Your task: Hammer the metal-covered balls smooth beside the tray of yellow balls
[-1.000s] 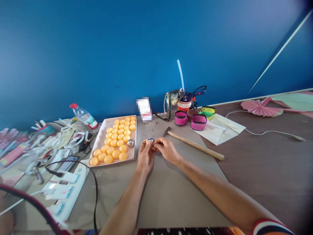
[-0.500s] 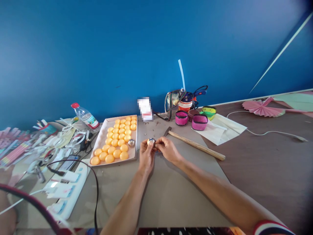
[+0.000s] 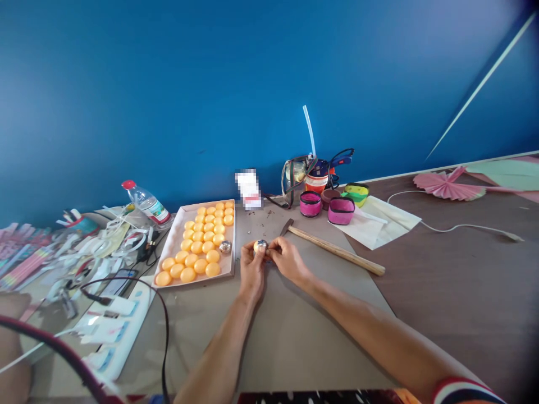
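My left hand (image 3: 253, 272) is closed around a ball (image 3: 260, 246) that looks pale orange on its left and shiny silver on its upper right. At the ball's right side, my right hand (image 3: 287, 259) pinches its fingertips together; whatever they hold is too small to make out. Left of my hands, a shallow white box (image 3: 172, 238) carries several orange balls (image 3: 197, 247) in rows, and one silver-covered ball (image 3: 225, 247) sits by its right wall. A hammer (image 3: 337, 247) with a wooden handle lies just right of my right hand, its head near my fingers.
Pink-lined containers (image 3: 310, 203) and white paper sheets (image 3: 373, 224) lie at the back right. A plastic bottle (image 3: 149, 205) leans behind tangled cables. A power strip (image 3: 126, 331) and a dark cord (image 3: 166, 331) occupy the left side. Behind the table rises a blue wall (image 3: 210, 101).
Both hands stay in nearly the same place with the ball. The whole view has shifted only slightly.
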A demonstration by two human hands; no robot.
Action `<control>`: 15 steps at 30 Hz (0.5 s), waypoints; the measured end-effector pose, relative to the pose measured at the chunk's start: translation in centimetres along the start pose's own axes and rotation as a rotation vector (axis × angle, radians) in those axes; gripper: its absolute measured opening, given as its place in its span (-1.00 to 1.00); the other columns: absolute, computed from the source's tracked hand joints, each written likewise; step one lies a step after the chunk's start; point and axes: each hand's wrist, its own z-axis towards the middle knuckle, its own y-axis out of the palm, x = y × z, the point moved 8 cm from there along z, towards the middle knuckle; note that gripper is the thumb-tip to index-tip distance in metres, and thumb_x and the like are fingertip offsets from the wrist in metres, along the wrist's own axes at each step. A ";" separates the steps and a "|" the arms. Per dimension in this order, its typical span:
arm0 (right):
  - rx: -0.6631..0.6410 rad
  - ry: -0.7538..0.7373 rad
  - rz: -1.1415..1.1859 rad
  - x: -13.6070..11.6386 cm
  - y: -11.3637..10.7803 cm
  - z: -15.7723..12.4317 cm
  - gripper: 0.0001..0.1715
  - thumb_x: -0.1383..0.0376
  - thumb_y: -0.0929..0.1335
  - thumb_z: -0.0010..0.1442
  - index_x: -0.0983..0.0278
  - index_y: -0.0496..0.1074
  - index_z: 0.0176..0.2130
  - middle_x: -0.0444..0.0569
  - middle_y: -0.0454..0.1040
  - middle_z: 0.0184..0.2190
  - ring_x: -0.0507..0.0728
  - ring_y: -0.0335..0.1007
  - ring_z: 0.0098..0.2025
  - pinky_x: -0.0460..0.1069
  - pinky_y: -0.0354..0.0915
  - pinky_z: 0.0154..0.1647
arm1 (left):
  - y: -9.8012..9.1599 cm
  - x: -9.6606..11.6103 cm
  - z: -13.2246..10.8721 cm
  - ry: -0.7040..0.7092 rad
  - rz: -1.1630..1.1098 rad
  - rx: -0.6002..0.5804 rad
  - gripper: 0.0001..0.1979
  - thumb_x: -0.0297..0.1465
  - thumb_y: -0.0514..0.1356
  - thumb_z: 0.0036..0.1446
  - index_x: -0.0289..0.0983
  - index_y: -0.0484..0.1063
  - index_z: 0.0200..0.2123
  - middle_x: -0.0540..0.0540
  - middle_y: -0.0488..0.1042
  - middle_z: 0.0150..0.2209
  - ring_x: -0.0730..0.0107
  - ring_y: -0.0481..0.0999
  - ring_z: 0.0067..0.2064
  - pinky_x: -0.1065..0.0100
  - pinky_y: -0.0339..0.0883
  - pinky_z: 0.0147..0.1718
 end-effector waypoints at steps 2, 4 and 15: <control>-0.003 -0.014 0.017 -0.1 0.0 0.0 -0.90 0.27 0.29 -0.05 0.25 0.26 -0.51 -0.18 0.34 -0.57 0.01 0.24 -0.49 -0.09 0.17 -0.45 | 0.2 0.0 0.0 -0.027 -0.036 -0.007 -0.78 -0.37 0.26 -0.03 -0.28 0.34 -0.29 0.02 0.39 -0.40 0.53 0.39 -0.39 0.44 0.27 -0.37; -0.056 -0.030 0.108 -0.4 0.3 0.2 -0.88 0.24 0.28 -0.04 0.25 0.26 -0.49 -0.19 0.33 -0.58 0.00 0.22 -0.51 -0.10 0.16 -0.46 | 0.5 0.0 0.0 -0.072 -0.115 -0.039 -0.80 -0.37 0.26 -0.02 -0.28 0.35 -0.30 0.02 0.40 -0.40 0.54 0.39 -0.40 0.44 0.27 -0.37; 0.022 -0.234 -0.566 -0.5 -3.2 2.5 -0.77 0.33 0.27 0.09 0.30 0.41 -0.22 0.03 0.41 -0.25 0.09 0.31 -0.23 -0.02 0.16 -0.15 | 0.3 -0.5 0.5 -0.321 -0.389 -0.095 -0.70 -0.31 0.17 0.07 -0.21 0.37 -0.10 -0.10 0.48 -0.26 0.51 0.42 -0.42 0.34 0.33 -0.29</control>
